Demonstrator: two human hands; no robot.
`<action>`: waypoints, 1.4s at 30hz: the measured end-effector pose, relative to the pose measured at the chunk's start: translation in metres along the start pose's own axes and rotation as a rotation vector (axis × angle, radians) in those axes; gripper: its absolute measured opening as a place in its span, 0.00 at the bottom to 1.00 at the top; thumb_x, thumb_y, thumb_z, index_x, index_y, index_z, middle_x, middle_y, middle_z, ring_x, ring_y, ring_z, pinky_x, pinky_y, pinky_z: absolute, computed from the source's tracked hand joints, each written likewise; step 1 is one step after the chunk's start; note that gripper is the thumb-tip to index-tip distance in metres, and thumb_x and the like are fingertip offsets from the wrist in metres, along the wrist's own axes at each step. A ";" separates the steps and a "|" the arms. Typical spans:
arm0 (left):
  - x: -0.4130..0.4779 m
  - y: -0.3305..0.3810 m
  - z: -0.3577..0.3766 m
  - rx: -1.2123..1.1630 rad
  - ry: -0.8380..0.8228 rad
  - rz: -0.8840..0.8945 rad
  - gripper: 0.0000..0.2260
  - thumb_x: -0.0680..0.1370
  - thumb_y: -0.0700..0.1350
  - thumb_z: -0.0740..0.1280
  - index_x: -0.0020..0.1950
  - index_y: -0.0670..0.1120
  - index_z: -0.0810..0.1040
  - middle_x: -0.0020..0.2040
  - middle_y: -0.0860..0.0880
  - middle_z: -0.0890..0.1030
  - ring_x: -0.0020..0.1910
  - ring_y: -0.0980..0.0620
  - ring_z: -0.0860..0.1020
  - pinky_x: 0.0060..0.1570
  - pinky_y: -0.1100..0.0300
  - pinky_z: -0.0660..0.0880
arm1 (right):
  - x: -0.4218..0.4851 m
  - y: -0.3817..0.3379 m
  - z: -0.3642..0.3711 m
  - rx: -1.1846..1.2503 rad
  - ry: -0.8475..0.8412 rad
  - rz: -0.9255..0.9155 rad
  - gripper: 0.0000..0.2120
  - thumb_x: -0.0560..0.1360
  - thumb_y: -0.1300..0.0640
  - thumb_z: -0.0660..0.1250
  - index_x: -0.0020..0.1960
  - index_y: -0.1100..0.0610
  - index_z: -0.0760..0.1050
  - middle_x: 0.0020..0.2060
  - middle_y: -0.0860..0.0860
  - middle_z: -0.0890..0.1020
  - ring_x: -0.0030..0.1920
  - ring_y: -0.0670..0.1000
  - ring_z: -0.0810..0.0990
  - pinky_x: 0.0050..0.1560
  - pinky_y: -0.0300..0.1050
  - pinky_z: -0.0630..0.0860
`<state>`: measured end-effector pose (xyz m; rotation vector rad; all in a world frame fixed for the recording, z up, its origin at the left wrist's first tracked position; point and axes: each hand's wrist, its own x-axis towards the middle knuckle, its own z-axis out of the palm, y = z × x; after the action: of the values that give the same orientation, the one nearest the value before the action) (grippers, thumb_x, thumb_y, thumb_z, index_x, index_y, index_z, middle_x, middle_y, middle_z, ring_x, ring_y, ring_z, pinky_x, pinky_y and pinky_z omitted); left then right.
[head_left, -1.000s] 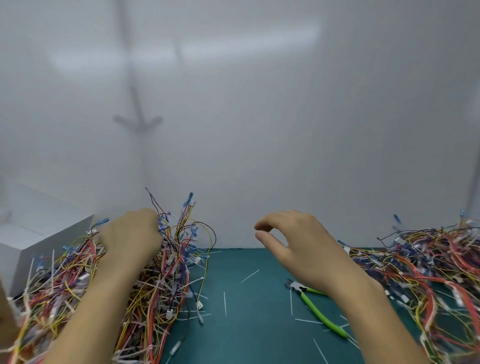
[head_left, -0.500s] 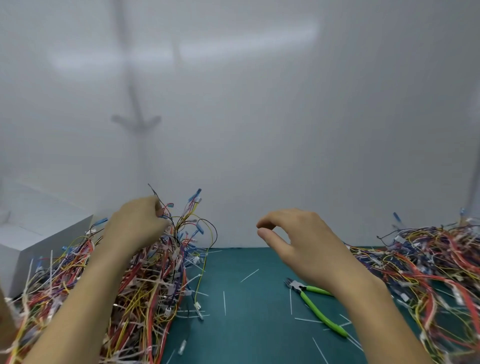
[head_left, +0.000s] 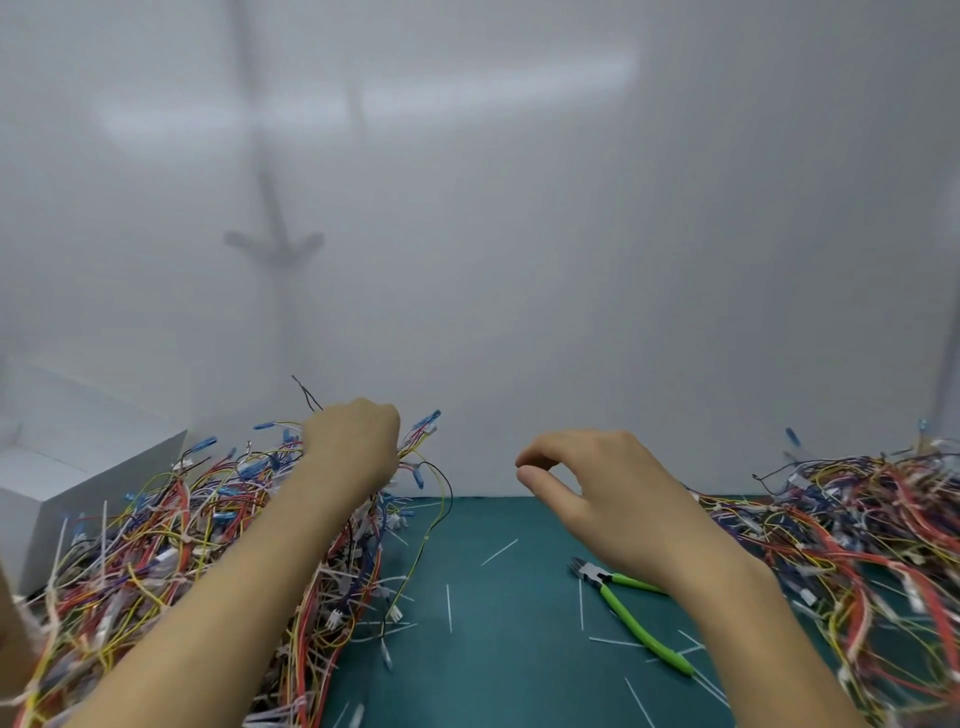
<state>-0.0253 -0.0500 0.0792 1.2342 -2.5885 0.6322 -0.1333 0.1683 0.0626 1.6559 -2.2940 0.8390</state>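
Left hand (head_left: 353, 447) grips strands atop tangled multicolour wire pile (head_left: 208, 514), likely separating one harness. Right hand (head_left: 597, 483) empty, loosely curled, poised to pinch.

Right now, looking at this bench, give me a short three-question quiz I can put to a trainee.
1. True or false: the right hand holds the green-handled cutters.
2. What does the left hand grip? A) wires from the left pile; B) the cutters; C) nothing.
3. How many wire piles are in view?
Key: 1 false, the cutters lie on the mat below the right wrist; 2 A; 3 two, the left pile and the right pile.
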 end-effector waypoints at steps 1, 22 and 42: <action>0.000 0.005 0.007 0.097 0.001 0.015 0.09 0.77 0.40 0.62 0.55 0.46 0.77 0.49 0.47 0.79 0.50 0.44 0.78 0.43 0.56 0.69 | 0.000 0.000 0.000 0.001 -0.004 0.005 0.12 0.82 0.47 0.59 0.56 0.48 0.79 0.52 0.40 0.82 0.55 0.44 0.78 0.58 0.48 0.75; 0.000 0.062 0.059 -0.216 -0.017 0.002 0.10 0.78 0.54 0.65 0.48 0.49 0.82 0.47 0.49 0.84 0.55 0.45 0.81 0.73 0.36 0.45 | 0.000 0.005 0.004 -0.029 -0.109 0.079 0.13 0.82 0.45 0.58 0.55 0.49 0.79 0.51 0.45 0.83 0.54 0.49 0.79 0.57 0.51 0.76; -0.019 0.095 -0.085 -1.601 0.258 0.224 0.06 0.76 0.44 0.70 0.41 0.44 0.83 0.36 0.49 0.85 0.36 0.53 0.84 0.43 0.55 0.81 | 0.009 0.009 0.011 0.328 0.464 0.320 0.13 0.81 0.50 0.64 0.64 0.51 0.77 0.49 0.49 0.85 0.46 0.53 0.82 0.50 0.49 0.78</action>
<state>-0.0869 0.0554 0.1203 0.2482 -1.9353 -1.0430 -0.1426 0.1569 0.0543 1.0400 -2.1873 1.5528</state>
